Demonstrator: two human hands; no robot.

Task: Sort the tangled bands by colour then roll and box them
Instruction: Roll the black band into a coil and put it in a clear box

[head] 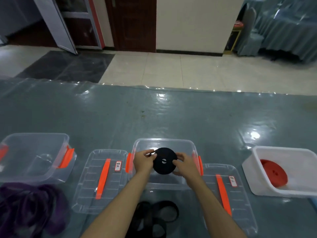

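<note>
- Surface [171,117]: grey-green, under a shiny clear plastic sheet; tiled floor beyond its far edge.
- Black roll [164,160]: a flat, tightly wound disc of black band with a small hole at its centre, held over the open middle box [192,146].
- Left hand [143,161]: grip closed on the roll's left edge, thumb and fingers pinching a loose end of band at the upper left of the disc.
- Right hand [184,164]: grip clasping the roll's right edge, fingers under it, thumb on its face.
- Middle box: clear plastic with orange side clips; nothing seen inside it apart from the roll held above. Whether the roll touches the box floor, cannot tell.
- Left box [34,157]: clear, orange clips, open; contents unclear through glare, looks bare.
- White tub [283,169], far right: holds one red roll [273,172], leaning against the near wall.
- Left lid [101,179]: clear, orange handle strip and a small white label, lying flat between the left box and the middle box.
- Right lid [226,194]: same kind, labelled, flat between the middle box and the white tub; the right forearm crosses its near corner.
- Purple bands [32,208]: loose tangled heap on the surface, in front of the left box.
- Black bands [154,219]: loose loops on the surface between the two forearms, in front of the middle box.
</note>
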